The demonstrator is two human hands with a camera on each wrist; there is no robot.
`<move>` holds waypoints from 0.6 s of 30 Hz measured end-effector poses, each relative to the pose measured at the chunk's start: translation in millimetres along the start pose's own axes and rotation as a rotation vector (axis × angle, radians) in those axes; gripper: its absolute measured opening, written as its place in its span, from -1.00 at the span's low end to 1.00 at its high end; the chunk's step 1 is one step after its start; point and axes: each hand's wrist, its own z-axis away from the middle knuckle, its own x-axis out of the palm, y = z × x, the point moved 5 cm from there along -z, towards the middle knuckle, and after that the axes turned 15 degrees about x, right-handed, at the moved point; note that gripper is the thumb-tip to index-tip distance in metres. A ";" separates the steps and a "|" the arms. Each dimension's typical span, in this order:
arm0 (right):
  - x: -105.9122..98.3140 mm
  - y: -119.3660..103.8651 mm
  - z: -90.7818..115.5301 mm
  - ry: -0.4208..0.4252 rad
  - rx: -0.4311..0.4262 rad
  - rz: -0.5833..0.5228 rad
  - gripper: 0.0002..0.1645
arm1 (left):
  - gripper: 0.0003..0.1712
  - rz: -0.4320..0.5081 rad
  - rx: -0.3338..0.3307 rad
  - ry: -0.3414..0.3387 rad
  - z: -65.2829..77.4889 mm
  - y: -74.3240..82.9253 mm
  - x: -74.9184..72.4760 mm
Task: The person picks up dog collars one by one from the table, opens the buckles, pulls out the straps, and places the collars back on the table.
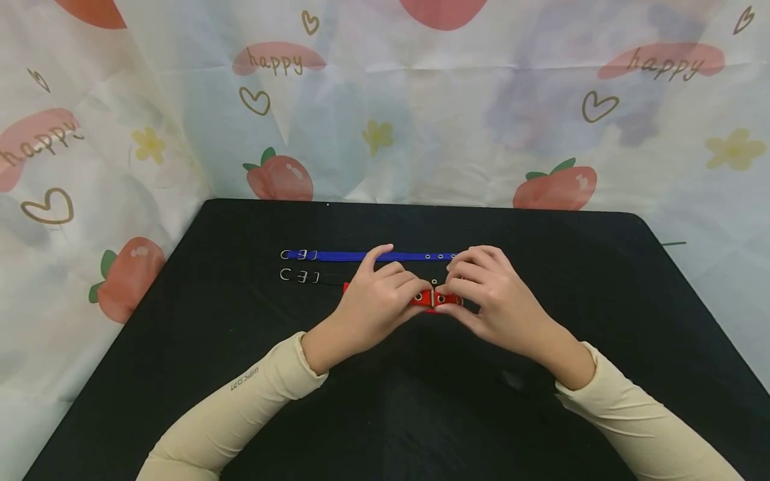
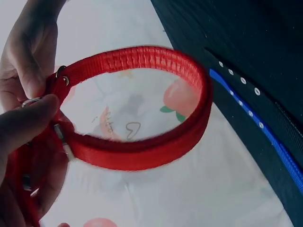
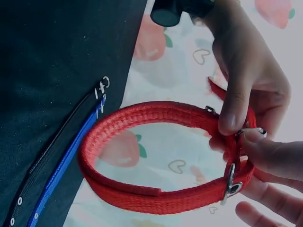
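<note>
A red collar (image 2: 142,158) is bent into a loop between both hands, off the table. My left hand (image 1: 381,300) pinches the strap on one side of the metal buckle (image 1: 432,298), thumb on top. From the other side, my right hand (image 1: 499,294) pinches the strap close by, its thumb right at the buckle in the right wrist view. The strap runs through the buckle, and a metal ring (image 3: 229,184) hangs around the band below. A free red end sticks up behind the left hand in the right wrist view.
A blue collar (image 1: 343,256) lies straight across the black table (image 1: 271,401) behind the hands. In front of it is a black collar (image 3: 52,146), partly hidden by the hands in the head view. A patterned cloth (image 1: 421,120) hangs behind the table and at its left side.
</note>
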 end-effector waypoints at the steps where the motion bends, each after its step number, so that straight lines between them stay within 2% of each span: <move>1: -0.8 0.3 -0.5 -0.001 0.000 -0.006 -0.50 | -0.75 0.006 -0.004 0.002 0.6 -0.1 -0.2; 10: -3.6 7.6 -2.0 -0.047 0.069 -0.104 -0.44 | -0.69 0.126 -0.075 0.043 4.7 -3.2 -3.9; 15: -0.2 2.8 -1.6 -0.041 0.034 -0.073 -0.50 | -0.60 0.121 -0.060 0.016 1.1 -3.4 -2.7; 18: 0.4 -0.1 -2.4 -0.035 0.004 -0.048 -0.55 | -0.63 0.111 -0.051 0.025 0.3 -3.0 -3.1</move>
